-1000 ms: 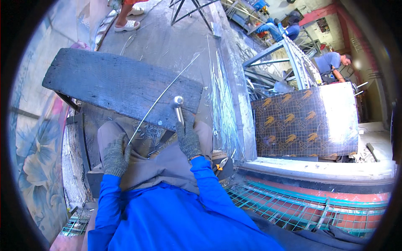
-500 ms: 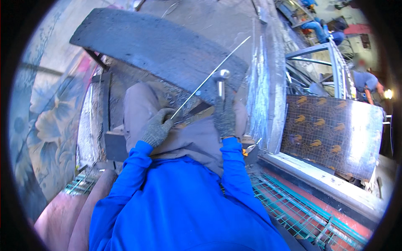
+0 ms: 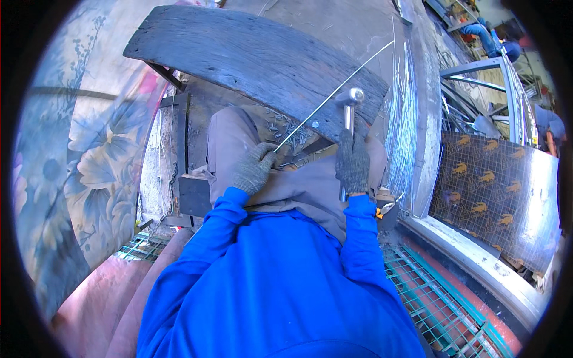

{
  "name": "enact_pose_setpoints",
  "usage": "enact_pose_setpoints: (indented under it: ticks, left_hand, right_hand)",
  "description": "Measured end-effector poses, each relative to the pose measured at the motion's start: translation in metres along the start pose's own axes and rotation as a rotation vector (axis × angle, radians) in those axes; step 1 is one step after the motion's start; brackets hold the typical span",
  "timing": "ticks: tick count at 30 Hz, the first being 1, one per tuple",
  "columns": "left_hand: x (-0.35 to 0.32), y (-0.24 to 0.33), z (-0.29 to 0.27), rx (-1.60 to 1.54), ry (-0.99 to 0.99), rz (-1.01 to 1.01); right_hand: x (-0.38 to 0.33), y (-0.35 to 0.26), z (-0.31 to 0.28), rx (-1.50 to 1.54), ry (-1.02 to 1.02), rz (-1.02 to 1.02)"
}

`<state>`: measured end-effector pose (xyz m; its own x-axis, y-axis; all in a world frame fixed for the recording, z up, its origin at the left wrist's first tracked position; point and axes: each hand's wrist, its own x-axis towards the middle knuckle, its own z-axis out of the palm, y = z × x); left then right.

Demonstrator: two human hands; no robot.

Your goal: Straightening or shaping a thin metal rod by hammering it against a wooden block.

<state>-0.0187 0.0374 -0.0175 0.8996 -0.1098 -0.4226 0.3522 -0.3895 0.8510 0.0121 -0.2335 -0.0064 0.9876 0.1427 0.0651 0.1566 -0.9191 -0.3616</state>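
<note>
A thin, straight metal rod (image 3: pixel 334 90) is pinched in my gloved left hand (image 3: pixel 253 170) near its close end. It slants up and to the right over a dark wooden plank bench (image 3: pixel 250 51). My gloved right hand (image 3: pixel 353 161) grips a hammer (image 3: pixel 349 116) by its metal handle, the rounded shiny head pointing away from me. The hammer head is just right of the rod, above the bench's right part. Many short metal pieces (image 3: pixel 290 136) are scattered at the bench's near edge, between my knees.
A bundle of long thin rods (image 3: pixel 401 113) lies right of the bench. Further right are a metal frame (image 3: pixel 506 89), a dark patterned board (image 3: pixel 477 191) and a person in blue trousers (image 3: pixel 486 39). Orange-handled pliers (image 3: pixel 385 210) lie by my right wrist. A flowered sheet (image 3: pixel 107 161) hangs left.
The whole view has shifted, so bench and hands appear further right and slightly higher. Both hands keep hold of the rod and the hammer, with little change between them.
</note>
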Motion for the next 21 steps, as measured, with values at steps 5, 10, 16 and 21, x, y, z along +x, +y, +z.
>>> enact_pose_setpoints:
  ticks: [5,10,16,21]
  left_hand:
    - [0.006,0.004,0.004,0.203,0.121,0.125]
    - [0.008,-0.002,-0.003,0.157,0.100,0.146]
    - [0.017,0.003,-0.016,0.033,-0.062,0.067]
    - [0.020,-0.020,-0.025,0.078,-0.098,0.199]
  right_hand:
    - [-0.007,-0.028,0.008,0.146,0.184,0.000]
    - [0.010,-0.052,0.004,0.397,0.096,0.055]
    - [0.005,-0.041,0.016,0.387,0.195,0.052]
    - [-0.017,-0.034,0.027,0.038,0.149,-0.071]
